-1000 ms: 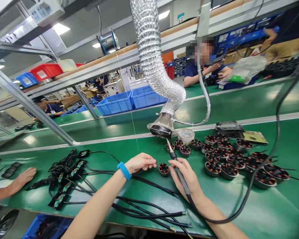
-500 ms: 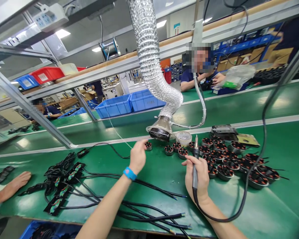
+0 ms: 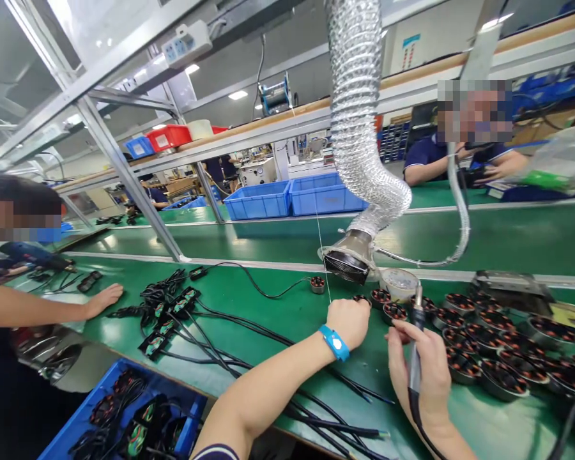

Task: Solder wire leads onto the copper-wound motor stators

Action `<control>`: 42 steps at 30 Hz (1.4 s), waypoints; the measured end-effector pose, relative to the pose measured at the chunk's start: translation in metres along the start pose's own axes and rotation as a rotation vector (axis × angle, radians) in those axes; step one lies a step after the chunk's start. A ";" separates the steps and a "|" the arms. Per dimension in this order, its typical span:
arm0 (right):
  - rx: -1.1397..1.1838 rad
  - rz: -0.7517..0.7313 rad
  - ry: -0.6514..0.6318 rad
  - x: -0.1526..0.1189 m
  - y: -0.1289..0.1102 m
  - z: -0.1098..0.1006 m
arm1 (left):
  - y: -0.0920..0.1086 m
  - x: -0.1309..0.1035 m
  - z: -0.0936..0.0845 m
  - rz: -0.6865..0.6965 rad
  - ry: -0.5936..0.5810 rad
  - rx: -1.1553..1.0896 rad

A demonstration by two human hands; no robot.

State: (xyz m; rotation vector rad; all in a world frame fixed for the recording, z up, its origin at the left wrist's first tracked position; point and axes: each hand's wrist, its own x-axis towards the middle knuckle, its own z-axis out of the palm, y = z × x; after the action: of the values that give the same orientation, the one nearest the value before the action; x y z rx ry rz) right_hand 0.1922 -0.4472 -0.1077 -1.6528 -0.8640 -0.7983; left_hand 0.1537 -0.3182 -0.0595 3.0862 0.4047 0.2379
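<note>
My left hand (image 3: 349, 319), with a blue wristband (image 3: 335, 342), has its fingers closed at a small round motor stator (image 3: 361, 299), which they partly cover. A thin solder wire (image 3: 322, 255) comes down into this hand; its tip is hidden. My right hand (image 3: 426, 364) is wrapped round a soldering iron (image 3: 414, 364), tip pointing up, beside a stator (image 3: 395, 311) with copper windings. Another stator (image 3: 317, 284) stands to the left, joined to a black cable (image 3: 253, 281). A round pale tub (image 3: 398, 283) is behind the stators.
A fume extraction hood (image 3: 349, 255) hangs above the bench from a silver duct. Many stators (image 3: 505, 377) crowd the right. Black cables with circuit boards (image 3: 165, 326) lie left. A co-worker's hand (image 3: 104, 300) rests on the bench; a blue bin (image 3: 119, 377) sits below its edge.
My view has turned left, showing the co-worker and the blue bin. My left hand has moved right, from the cabled stator to the loose ones. My right hand still holds the soldering iron.
</note>
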 end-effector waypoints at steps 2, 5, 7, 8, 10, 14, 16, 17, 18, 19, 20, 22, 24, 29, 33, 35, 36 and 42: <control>0.038 0.013 -0.102 -0.004 -0.002 0.001 | -0.003 -0.021 -0.005 0.033 -0.011 0.012; 0.134 0.039 -0.336 -0.013 -0.005 0.004 | -0.009 -0.058 -0.010 0.048 -0.028 0.018; 0.217 0.056 -0.474 -0.020 -0.008 0.005 | -0.014 -0.079 -0.012 0.043 -0.018 -0.038; 0.255 0.065 -0.526 -0.022 -0.009 0.006 | -0.018 -0.088 -0.013 0.038 0.006 -0.101; 0.304 0.077 -0.591 -0.025 -0.012 0.007 | -0.027 -0.098 -0.015 -0.005 0.099 -0.284; 0.301 0.110 -0.589 -0.022 -0.013 0.010 | -0.044 -0.092 -0.014 -0.236 0.253 -0.624; 0.294 0.114 -0.583 -0.020 -0.010 0.013 | -0.048 -0.080 -0.009 -0.323 0.229 -0.737; 0.292 0.108 -0.586 -0.020 -0.007 0.015 | -0.048 -0.073 -0.006 -0.346 0.201 -0.789; 0.289 0.099 -0.586 -0.020 -0.003 0.018 | -0.049 -0.067 -0.003 -0.359 0.172 -0.837; 0.283 0.090 -0.579 -0.021 0.001 0.020 | -0.049 -0.061 0.001 -0.363 0.144 -0.879; 0.277 0.077 -0.569 -0.022 0.005 0.023 | -0.049 -0.055 0.004 -0.362 0.117 -0.912; 0.265 0.061 -0.522 -0.025 0.012 0.028 | -0.052 -0.047 0.008 -0.357 0.067 -0.939; 0.266 0.042 -0.482 -0.025 0.017 0.032 | -0.057 -0.041 0.008 -0.353 0.013 -0.926; 0.292 0.009 -0.447 -0.022 0.015 0.034 | -0.065 -0.038 -0.002 -0.402 -0.089 -0.902; 0.286 -0.008 -0.444 -0.018 0.008 0.031 | -0.065 -0.040 -0.005 -0.406 -0.067 -0.847; 0.279 0.005 -0.473 -0.017 0.004 0.028 | -0.066 -0.042 -0.005 -0.406 -0.054 -0.813; 0.281 0.019 -0.490 -0.017 0.003 0.025 | -0.066 -0.043 -0.005 -0.406 -0.043 -0.799; 0.321 0.123 -0.597 -0.015 -0.007 0.014 | -0.065 -0.048 0.000 -0.347 -0.099 -1.073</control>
State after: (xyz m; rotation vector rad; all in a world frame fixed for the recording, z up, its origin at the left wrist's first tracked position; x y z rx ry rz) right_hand 0.1795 -0.4346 -0.1194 -1.6485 -1.2124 -0.0561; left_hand 0.0912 -0.2673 -0.0696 1.9377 0.5559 0.1969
